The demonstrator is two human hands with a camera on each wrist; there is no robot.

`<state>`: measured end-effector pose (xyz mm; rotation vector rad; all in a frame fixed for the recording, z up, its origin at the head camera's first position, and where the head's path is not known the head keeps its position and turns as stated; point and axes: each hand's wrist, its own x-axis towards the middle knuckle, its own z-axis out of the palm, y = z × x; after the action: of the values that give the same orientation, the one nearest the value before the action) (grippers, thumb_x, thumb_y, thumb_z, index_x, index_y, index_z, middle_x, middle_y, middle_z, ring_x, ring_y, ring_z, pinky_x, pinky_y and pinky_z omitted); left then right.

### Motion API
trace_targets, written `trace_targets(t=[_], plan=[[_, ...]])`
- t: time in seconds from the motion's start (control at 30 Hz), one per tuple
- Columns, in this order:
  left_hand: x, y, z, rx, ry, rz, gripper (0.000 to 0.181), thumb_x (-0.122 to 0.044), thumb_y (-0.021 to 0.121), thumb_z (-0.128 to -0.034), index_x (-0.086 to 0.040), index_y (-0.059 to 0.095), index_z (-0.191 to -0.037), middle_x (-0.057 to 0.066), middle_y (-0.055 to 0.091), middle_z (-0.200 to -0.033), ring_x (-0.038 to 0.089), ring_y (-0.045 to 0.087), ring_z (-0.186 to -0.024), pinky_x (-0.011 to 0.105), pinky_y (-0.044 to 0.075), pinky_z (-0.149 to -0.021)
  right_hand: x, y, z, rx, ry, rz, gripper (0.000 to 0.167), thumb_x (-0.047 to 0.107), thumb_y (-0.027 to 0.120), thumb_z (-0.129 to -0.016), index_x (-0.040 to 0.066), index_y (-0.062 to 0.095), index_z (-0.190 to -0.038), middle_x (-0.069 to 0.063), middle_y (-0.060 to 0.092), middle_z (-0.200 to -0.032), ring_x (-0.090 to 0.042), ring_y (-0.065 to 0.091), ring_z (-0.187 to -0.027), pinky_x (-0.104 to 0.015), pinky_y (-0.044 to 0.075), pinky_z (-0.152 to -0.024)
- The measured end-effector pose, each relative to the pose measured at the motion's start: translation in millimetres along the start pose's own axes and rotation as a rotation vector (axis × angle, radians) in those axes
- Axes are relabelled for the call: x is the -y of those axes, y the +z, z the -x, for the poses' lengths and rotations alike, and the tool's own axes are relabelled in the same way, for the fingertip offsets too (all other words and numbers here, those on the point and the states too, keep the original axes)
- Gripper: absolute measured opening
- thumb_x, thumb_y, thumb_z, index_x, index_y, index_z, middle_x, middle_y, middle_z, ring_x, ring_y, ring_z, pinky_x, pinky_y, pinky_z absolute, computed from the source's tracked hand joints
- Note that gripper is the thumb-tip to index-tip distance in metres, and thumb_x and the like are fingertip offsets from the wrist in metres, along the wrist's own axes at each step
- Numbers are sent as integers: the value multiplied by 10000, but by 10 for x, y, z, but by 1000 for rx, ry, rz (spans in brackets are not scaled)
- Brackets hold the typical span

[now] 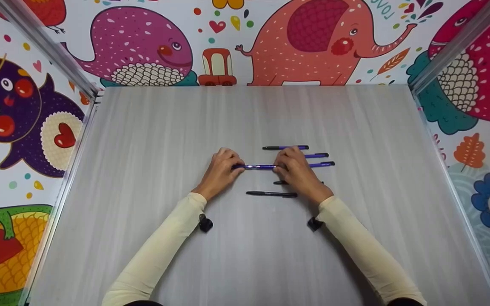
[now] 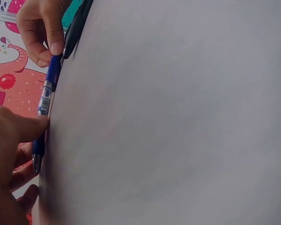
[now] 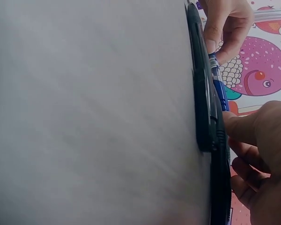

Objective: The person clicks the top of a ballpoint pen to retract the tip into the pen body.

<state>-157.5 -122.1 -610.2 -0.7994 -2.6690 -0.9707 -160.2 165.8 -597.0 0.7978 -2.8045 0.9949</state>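
A blue pen [image 1: 260,167] lies crosswise between the two hands. My left hand [image 1: 223,170] pinches its left end, and my right hand [image 1: 297,172] pinches the other end. Seen from the left wrist, the blue pen [image 2: 43,101] has a silvery tip beside the near fingers and a printed band along its barrel. Just beyond the right hand are a pen with a dark end [image 1: 285,148] and two blue pens [image 1: 319,155], partly covered by that hand. Nearer me lies a black pen [image 1: 270,194]; another dark pen [image 1: 279,182] is mostly hidden beneath the right hand.
The pens lie on a grey wood-grain table [image 1: 164,127]. Metal-framed panels with cartoon animals enclose its back and sides, including an elephant [image 1: 309,51] at the rear. A black pen [image 3: 205,108] looms large in the right wrist view.
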Motion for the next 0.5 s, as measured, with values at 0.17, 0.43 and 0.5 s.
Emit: trace_targets(t=[0.17, 0.43, 0.5], plan=[[36, 2, -1, 5, 12, 13, 157, -156, 846, -983, -59, 817, -1104, 87, 732, -1144, 315, 604, -1160, 572, 488, -1005, -43, -94, 48, -11, 31, -81, 80, 150, 786, -1036, 84, 797, -1080, -40, 696, -1218, -260, 548, -1213, -454, 499, -1025], [-84, -145, 18, 36, -52, 7, 247, -147, 832, -1002, -7, 792, -1203, 123, 734, -1218, 336, 601, -1214, 560, 488, -1068, -190, -364, 149, -108, 70, -139, 197, 125, 736, -1070, -11, 772, -1208, -133, 705, -1288, -328, 543, -1263, -506, 475, -1075], [-116, -174, 18, 29, -60, 1, 268, -164, 816, -1019, 1, 780, -1228, 130, 730, -1238, 337, 602, -1227, 570, 491, -1074, -215, -422, 178, -131, 75, -133, 229, 126, 734, -1072, -41, 758, -1226, -165, 704, -1297, -354, 544, -1266, -522, 466, -1086]])
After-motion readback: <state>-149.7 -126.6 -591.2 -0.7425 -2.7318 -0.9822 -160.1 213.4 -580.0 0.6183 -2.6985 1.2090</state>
